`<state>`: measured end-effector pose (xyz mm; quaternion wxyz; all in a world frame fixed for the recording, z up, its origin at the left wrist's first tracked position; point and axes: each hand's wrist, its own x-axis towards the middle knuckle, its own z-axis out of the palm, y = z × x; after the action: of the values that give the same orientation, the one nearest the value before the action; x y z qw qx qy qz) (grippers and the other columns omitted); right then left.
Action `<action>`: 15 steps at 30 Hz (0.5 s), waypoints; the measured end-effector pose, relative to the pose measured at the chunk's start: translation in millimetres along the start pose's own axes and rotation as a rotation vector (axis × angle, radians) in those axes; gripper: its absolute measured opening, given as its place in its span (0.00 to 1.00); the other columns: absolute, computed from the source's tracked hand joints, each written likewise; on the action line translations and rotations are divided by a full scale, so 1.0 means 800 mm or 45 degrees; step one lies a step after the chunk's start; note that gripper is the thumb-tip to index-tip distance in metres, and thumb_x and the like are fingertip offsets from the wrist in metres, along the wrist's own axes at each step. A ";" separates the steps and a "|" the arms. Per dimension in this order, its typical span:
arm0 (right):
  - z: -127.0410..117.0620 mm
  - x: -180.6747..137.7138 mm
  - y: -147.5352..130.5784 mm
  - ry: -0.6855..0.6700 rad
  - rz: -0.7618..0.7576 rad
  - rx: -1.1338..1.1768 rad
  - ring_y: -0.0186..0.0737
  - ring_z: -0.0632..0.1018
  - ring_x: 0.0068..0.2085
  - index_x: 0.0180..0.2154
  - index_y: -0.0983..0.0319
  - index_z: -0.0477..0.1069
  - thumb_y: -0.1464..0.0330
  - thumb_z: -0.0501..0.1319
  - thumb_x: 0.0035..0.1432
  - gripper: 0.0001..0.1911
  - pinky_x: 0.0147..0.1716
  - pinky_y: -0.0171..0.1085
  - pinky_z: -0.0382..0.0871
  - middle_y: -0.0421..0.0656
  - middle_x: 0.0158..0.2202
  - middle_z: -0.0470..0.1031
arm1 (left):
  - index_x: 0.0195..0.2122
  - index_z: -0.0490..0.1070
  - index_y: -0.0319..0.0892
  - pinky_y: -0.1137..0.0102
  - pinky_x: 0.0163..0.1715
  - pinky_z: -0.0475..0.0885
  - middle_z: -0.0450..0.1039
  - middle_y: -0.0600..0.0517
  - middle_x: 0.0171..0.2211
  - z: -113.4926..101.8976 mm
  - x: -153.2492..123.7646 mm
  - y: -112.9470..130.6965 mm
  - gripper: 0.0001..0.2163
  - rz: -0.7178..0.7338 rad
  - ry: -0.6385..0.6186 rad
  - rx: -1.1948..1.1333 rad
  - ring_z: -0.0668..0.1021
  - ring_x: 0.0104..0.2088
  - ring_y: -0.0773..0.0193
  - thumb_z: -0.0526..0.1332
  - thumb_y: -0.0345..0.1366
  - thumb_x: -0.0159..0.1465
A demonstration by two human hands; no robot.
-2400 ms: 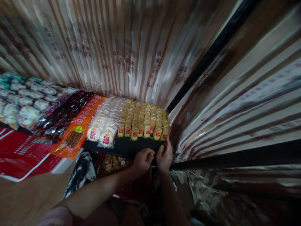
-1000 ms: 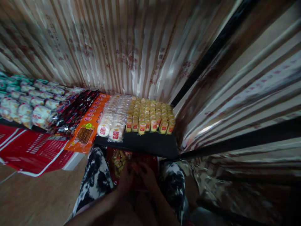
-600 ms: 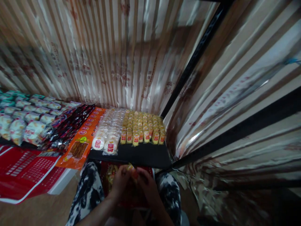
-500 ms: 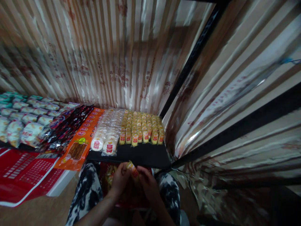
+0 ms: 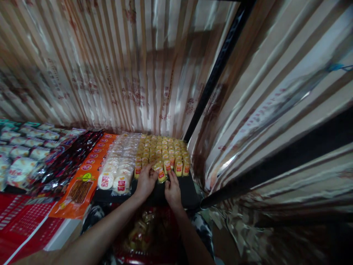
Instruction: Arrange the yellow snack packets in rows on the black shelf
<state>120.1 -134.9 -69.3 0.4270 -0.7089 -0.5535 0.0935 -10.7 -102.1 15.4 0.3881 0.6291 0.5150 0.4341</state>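
My left hand (image 5: pixel 146 181) is closed on the left edge of a small yellow snack packet (image 5: pixel 161 176) with a red label. The fingers of my right hand (image 5: pixel 173 189) close in on its right side, by the front of the row. The packet stands slightly tilted at the front edge of a block of matching yellow snack packets (image 5: pixel 154 148), set in rows on a black shelf (image 5: pixel 187 189). Below my forearms, a dark red basket (image 5: pixel 116 235) between my knees holds more yellow packets, dimly lit.
Left of the yellow rows lie clear packs of round white crackers (image 5: pixel 121 180), an orange snack bag (image 5: pixel 79 191), dark shiny packets (image 5: pixel 66 163) and white packets (image 5: pixel 22 171). A red box (image 5: pixel 19 224) is at lower left. Black metal posts (image 5: pixel 217 73) and striped sheeting (image 5: pixel 110 66) border the shelf.
Both hands have moved forward from over the basket to the front of the yellow rows, bringing the snack packet onto the shelf edge. The camera view has shifted slightly.
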 end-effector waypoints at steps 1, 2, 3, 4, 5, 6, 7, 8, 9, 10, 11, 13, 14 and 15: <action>0.005 0.002 0.001 0.002 -0.002 -0.023 0.45 0.64 0.56 0.53 0.65 0.64 0.72 0.47 0.53 0.25 0.53 0.45 0.61 0.50 0.56 0.63 | 0.46 0.69 0.40 0.70 0.34 0.70 0.68 0.54 0.27 0.004 0.008 0.000 0.15 0.019 -0.012 0.029 0.72 0.28 0.67 0.57 0.35 0.57; 0.008 0.002 0.002 0.011 -0.007 -0.042 0.45 0.64 0.56 0.53 0.65 0.64 0.72 0.47 0.53 0.25 0.53 0.45 0.61 0.50 0.56 0.63 | 0.46 0.69 0.40 0.70 0.34 0.70 0.68 0.54 0.27 0.008 0.016 0.001 0.15 0.031 -0.023 0.054 0.71 0.28 0.67 0.57 0.34 0.57; 0.012 0.001 0.003 0.024 -0.015 -0.057 0.45 0.64 0.56 0.53 0.65 0.64 0.72 0.48 0.53 0.24 0.53 0.45 0.61 0.50 0.56 0.63 | 0.46 0.69 0.41 0.70 0.35 0.70 0.68 0.54 0.28 0.013 0.023 0.002 0.15 0.041 -0.035 0.078 0.72 0.29 0.67 0.57 0.33 0.57; 0.014 -0.001 0.003 0.038 -0.023 -0.071 0.45 0.65 0.56 0.52 0.65 0.65 0.72 0.47 0.54 0.24 0.53 0.45 0.61 0.50 0.56 0.63 | 0.46 0.69 0.42 0.70 0.35 0.70 0.69 0.54 0.30 0.017 0.029 0.004 0.15 0.049 -0.043 0.101 0.72 0.30 0.68 0.57 0.32 0.56; 0.016 -0.003 0.004 0.051 -0.031 -0.086 0.45 0.65 0.56 0.52 0.65 0.65 0.72 0.47 0.54 0.24 0.52 0.45 0.62 0.50 0.56 0.63 | 0.46 0.69 0.42 0.71 0.36 0.70 0.69 0.53 0.31 0.022 0.035 0.007 0.15 0.057 -0.047 0.123 0.72 0.30 0.68 0.57 0.31 0.56; 0.017 -0.005 0.005 0.060 -0.040 -0.103 0.45 0.65 0.55 0.51 0.66 0.66 0.73 0.47 0.54 0.23 0.52 0.46 0.62 0.51 0.56 0.63 | 0.46 0.69 0.42 0.71 0.36 0.70 0.70 0.53 0.33 0.027 0.040 0.010 0.16 0.066 -0.051 0.144 0.72 0.31 0.68 0.57 0.31 0.56; 0.018 -0.006 0.005 0.062 -0.051 -0.123 0.46 0.65 0.55 0.51 0.66 0.66 0.73 0.47 0.54 0.23 0.51 0.46 0.63 0.52 0.56 0.63 | 0.47 0.69 0.42 0.71 0.37 0.70 0.70 0.52 0.35 0.033 0.045 0.014 0.16 0.074 -0.054 0.164 0.72 0.32 0.68 0.57 0.30 0.56; 0.018 -0.008 0.005 0.060 -0.064 -0.143 0.46 0.66 0.54 0.50 0.66 0.66 0.73 0.47 0.54 0.23 0.51 0.47 0.63 0.52 0.56 0.63 | 0.47 0.69 0.42 0.72 0.38 0.70 0.70 0.52 0.36 0.039 0.050 0.019 0.16 0.080 -0.062 0.182 0.72 0.32 0.68 0.57 0.30 0.56; 0.018 -0.009 0.005 0.053 -0.077 -0.161 0.47 0.66 0.54 0.50 0.66 0.66 0.73 0.47 0.54 0.23 0.50 0.47 0.64 0.53 0.56 0.63 | 0.48 0.68 0.42 0.72 0.38 0.70 0.70 0.51 0.38 0.045 0.054 0.023 0.17 0.085 -0.074 0.200 0.73 0.33 0.68 0.57 0.30 0.56; 0.018 -0.009 0.004 0.042 -0.091 -0.175 0.47 0.67 0.54 0.51 0.66 0.66 0.73 0.47 0.54 0.23 0.50 0.47 0.64 0.52 0.56 0.63 | 0.48 0.68 0.43 0.72 0.39 0.69 0.70 0.51 0.39 0.052 0.058 0.026 0.17 0.088 -0.091 0.221 0.73 0.33 0.68 0.57 0.30 0.56; 0.018 -0.010 0.004 0.034 -0.102 -0.184 0.47 0.67 0.54 0.51 0.65 0.66 0.74 0.46 0.54 0.23 0.50 0.47 0.64 0.52 0.56 0.63 | 0.48 0.68 0.44 0.72 0.40 0.69 0.70 0.52 0.40 0.058 0.063 0.029 0.17 0.098 -0.111 0.249 0.73 0.34 0.68 0.57 0.30 0.57; 0.019 -0.011 0.004 0.026 -0.115 -0.189 0.47 0.67 0.54 0.51 0.65 0.66 0.74 0.47 0.54 0.23 0.50 0.47 0.64 0.51 0.56 0.63 | 0.49 0.68 0.46 0.72 0.41 0.69 0.69 0.52 0.42 0.070 0.070 0.031 0.17 0.126 -0.142 0.331 0.73 0.37 0.68 0.56 0.31 0.58; 0.019 -0.011 0.004 0.030 -0.119 -0.188 0.47 0.67 0.53 0.51 0.64 0.66 0.74 0.47 0.54 0.23 0.50 0.47 0.64 0.51 0.56 0.63 | 0.50 0.67 0.47 0.72 0.43 0.68 0.69 0.52 0.43 0.075 0.074 0.031 0.17 0.145 -0.151 0.385 0.73 0.39 0.67 0.56 0.32 0.58; 0.019 -0.011 0.004 0.039 -0.119 -0.186 0.47 0.67 0.53 0.51 0.64 0.66 0.74 0.47 0.54 0.23 0.50 0.48 0.64 0.51 0.55 0.64 | 0.50 0.66 0.48 0.71 0.44 0.68 0.69 0.52 0.44 0.078 0.077 0.030 0.18 0.168 -0.161 0.442 0.73 0.41 0.66 0.56 0.32 0.59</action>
<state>109.8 -135.1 -83.8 0.3865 -0.7129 -0.5847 0.0219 61.8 -47.9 26.8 0.2761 0.7450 0.5144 0.3227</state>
